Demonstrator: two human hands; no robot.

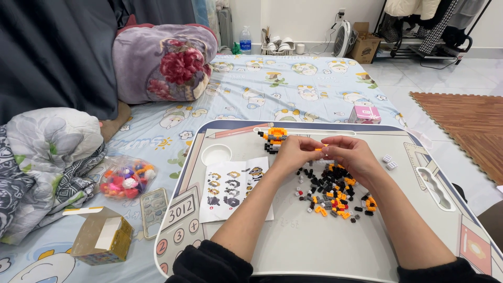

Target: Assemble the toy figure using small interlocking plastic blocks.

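My left hand (295, 151) and right hand (350, 153) meet in front of me above the desk (293, 236), fingertips pinched together on a tiny orange brick piece (320, 149) held between them. Both hands are closed in a fine pinch; I cannot tell which one carries most of the piece, since the fingers cover nearly all of it.

Just below my hands lies a loose pile of small bricks (335, 195), black, orange, grey and a few red ones, scattered on the desk surface under my right wrist. Beyond my left hand, near the far edge of the desk, stands a partly built brick figure (273, 138) in orange, black and grey. To the left of my left forearm an instruction sheet (234, 188) lies flat, showing building steps in pictures. Above the sheet is a round white recess (216, 154) set into the desk. Two small white cubes (389, 161) sit apart from the pile, off to the right.

The desk stands on a bed sheet (293, 89) printed with cartoon figures. On the sheet to my left lie a clear bag of colourful pieces (126, 178), a phone (154, 208) just beside the desk edge, and an open cardboard box (102, 236). A small pink box (364, 113) rests beyond the desk's far right corner.
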